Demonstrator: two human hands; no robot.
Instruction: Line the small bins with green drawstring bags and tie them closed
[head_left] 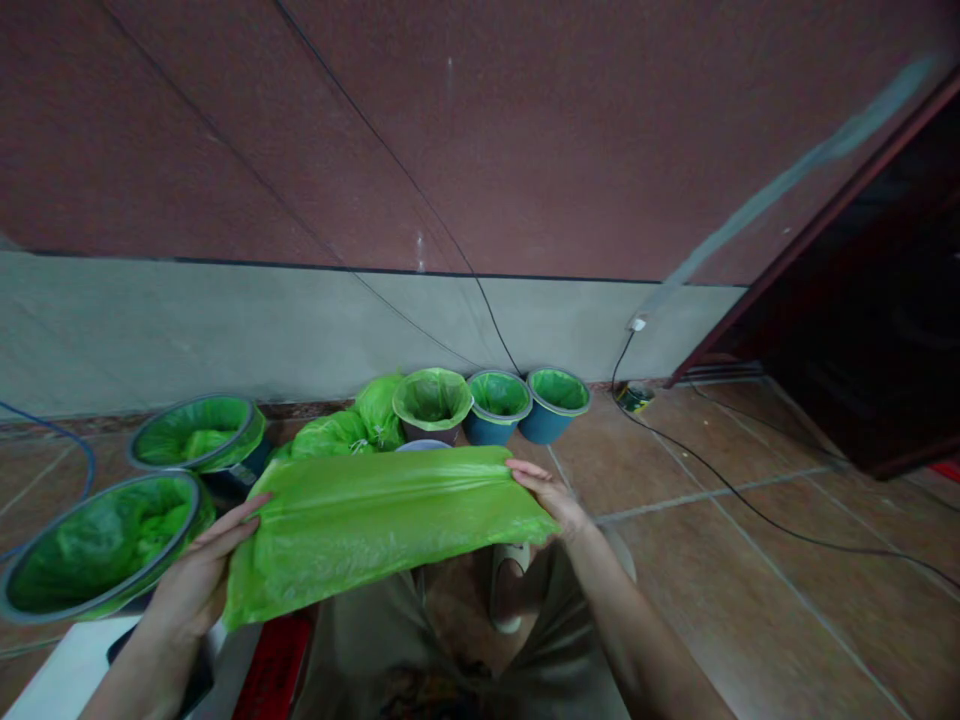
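A bright green plastic bag [382,520] stretches flat between my two hands, above my knees. My left hand [214,560] pinches its left edge, and the thumb is hidden behind the plastic. At the upper right corner, my right hand [546,492] grips the bag with its fingers closed. Behind the bag, part of a pale rim [424,444] shows; the rest of that object is covered. A green-lined bin [112,590] stands close to my left hand.
Another lined bin [251,425] stands at the left. Tied green bags [379,410] and lined buckets [491,430] line the wall. A black cable [757,500] crosses the tiled floor at right. A small tin [636,397] sits by the wall. A white surface [67,670] is at lower left.
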